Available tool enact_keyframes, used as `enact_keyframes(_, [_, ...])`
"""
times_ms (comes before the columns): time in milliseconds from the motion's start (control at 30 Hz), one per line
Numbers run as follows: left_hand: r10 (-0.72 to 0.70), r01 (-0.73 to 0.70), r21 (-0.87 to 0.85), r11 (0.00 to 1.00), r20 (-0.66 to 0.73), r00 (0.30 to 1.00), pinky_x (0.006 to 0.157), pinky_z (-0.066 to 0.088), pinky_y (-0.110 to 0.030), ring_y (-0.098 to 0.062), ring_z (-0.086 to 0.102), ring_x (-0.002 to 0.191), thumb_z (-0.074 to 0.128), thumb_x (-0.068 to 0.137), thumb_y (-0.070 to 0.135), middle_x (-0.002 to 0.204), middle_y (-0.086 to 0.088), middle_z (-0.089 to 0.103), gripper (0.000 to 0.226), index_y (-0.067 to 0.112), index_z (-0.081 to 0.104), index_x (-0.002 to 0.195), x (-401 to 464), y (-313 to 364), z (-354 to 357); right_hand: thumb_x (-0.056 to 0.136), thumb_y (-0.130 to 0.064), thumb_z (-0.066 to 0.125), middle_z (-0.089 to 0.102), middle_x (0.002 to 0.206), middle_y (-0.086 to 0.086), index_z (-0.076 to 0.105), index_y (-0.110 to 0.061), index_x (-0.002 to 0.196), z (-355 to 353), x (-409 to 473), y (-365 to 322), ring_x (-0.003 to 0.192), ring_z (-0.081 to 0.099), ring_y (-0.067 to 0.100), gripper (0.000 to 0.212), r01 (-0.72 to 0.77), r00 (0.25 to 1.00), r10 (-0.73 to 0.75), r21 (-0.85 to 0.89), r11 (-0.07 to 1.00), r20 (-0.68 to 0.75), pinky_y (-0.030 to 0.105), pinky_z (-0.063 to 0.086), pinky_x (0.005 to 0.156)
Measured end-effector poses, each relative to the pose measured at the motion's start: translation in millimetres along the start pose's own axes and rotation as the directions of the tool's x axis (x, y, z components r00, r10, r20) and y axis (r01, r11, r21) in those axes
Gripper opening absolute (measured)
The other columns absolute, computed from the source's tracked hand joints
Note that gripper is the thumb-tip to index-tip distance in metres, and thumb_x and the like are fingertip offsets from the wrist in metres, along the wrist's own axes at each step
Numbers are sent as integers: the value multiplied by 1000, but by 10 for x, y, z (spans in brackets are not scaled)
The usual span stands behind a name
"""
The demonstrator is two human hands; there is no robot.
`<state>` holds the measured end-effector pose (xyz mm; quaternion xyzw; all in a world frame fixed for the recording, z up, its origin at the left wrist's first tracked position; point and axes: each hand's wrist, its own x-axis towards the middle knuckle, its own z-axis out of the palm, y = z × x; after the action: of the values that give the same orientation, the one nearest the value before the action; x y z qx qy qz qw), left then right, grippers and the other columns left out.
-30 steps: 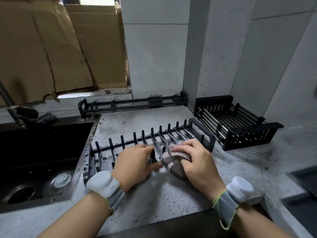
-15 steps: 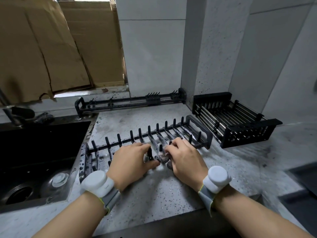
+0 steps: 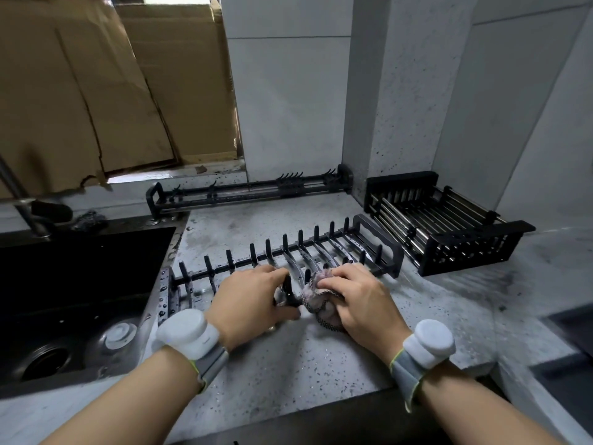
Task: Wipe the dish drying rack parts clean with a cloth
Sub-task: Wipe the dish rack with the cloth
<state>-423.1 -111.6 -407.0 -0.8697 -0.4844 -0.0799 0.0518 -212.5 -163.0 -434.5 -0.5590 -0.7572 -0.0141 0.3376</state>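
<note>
A black plate rack (image 3: 324, 248) with upright pegs lies flat on the speckled grey counter beside the sink. My left hand (image 3: 247, 300) grips the rack's near rail at its middle. My right hand (image 3: 359, 300) is closed on a bunched grey cloth (image 3: 316, 298) and presses it against the rack's slats just right of my left hand. A black basket part (image 3: 449, 229) stands at the right by the wall. A long black hook rail (image 3: 244, 191) lies along the back of the counter.
A dark sink (image 3: 73, 284) with a drain and a white plug lies at the left, with a faucet (image 3: 19, 200) behind it. Cardboard sheets (image 3: 96, 91) lean at the back left. A tiled column stands behind the rack parts. A dark cooktop edge (image 3: 571, 374) shows at lower right.
My right hand has slid the cloth back and forth along the slats, and more of the cloth shows now. My left hand keeps its hold on the rack.
</note>
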Motion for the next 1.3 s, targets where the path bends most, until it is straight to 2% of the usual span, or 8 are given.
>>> enact_keyframes(233, [-10, 10, -28, 1000, -9, 1000, 69, 41, -24, -9, 54, 84, 62, 80, 72, 103, 14, 62, 50, 30, 60, 107, -22, 50, -42, 86, -8, 54, 64, 96, 2, 75, -17, 102, -156, 207, -99, 91, 52, 19, 27, -36, 996, 47, -146, 989, 71, 30, 44, 79])
enact_keyframes(467, [-71, 70, -27, 997, -43, 997, 83, 51, -38, -20, 64, 93, 61, 87, 56, 103, 7, 66, 33, 28, 58, 103, 82, 133, -65, 76, -2, 64, 64, 100, 0, 74, -16, 106, 90, 157, -244, 93, 56, 18, 35, -21, 999, 22, 19, 1000, -36, 23, 42, 81])
enact_keyframes(667, [-92, 91, 15, 996, 72, 993, 93, 35, -44, -14, 61, 96, 59, 78, 75, 101, 15, 61, 49, 33, 54, 103, 71, 125, -114, 71, -2, 71, 62, 96, 1, 73, -17, 98, 193, 190, -153, 89, 58, 22, 31, 71, 997, -71, -49, 996, 3, 34, 54, 76])
enact_keyframes(833, [47, -39, -34, 999, 268, 962, 96, 44, -43, -14, 59, 113, 66, 74, 76, 126, 15, 59, 70, 37, 49, 130, 94, -51, -330, 72, 5, 72, 66, 101, 3, 75, -14, 97, 85, 248, 77, 92, 61, 24, 31, 220, 970, -217, -15, 975, 111, 38, 56, 78])
enact_keyframes(1033, [90, -82, -38, 996, 274, 958, 102, 47, -38, -10, 56, 120, 58, 80, 77, 143, 16, 48, 77, 41, 37, 145, -181, -482, -428, 75, 0, 72, 66, 112, 0, 78, -15, 95, -116, 345, 185, 105, 61, 20, 25, 273, 918, -268, 25, 962, 293, 40, 54, 93])
enact_keyframes(1133, [95, -101, 7, 995, 281, 955, 102, 46, -39, -10, 52, 126, 53, 83, 78, 149, 18, 40, 76, 34, 42, 144, -312, -616, -358, 80, -1, 64, 65, 111, -4, 78, -15, 98, -92, 347, 103, 105, 60, 15, 26, 128, 972, -144, 95, 987, 185, 36, 51, 95])
enact_keyframes(1233, [101, -95, -36, 995, 247, 964, 97, 48, -38, -10, 49, 128, 45, 81, 79, 147, 19, 39, 73, 31, 48, 136, -344, -641, -295, 80, -8, 56, 63, 107, -6, 76, -14, 102, 67, 267, -172, 102, 57, 7, 30, 17, 1000, -21, 264, 964, 13, 15, 44, 94])
enact_keyframes(1300, [95, -85, -51, 995, 226, 970, 95, 50, -37, -10, 52, 124, 37, 75, 81, 144, 18, 43, 75, 32, 53, 129, -337, -643, -270, 83, -6, 57, 62, 110, -2, 73, -14, 108, 230, 212, -291, 103, 54, 11, 30, 15, 1000, -19, 211, 977, 18, 18, 42, 95])
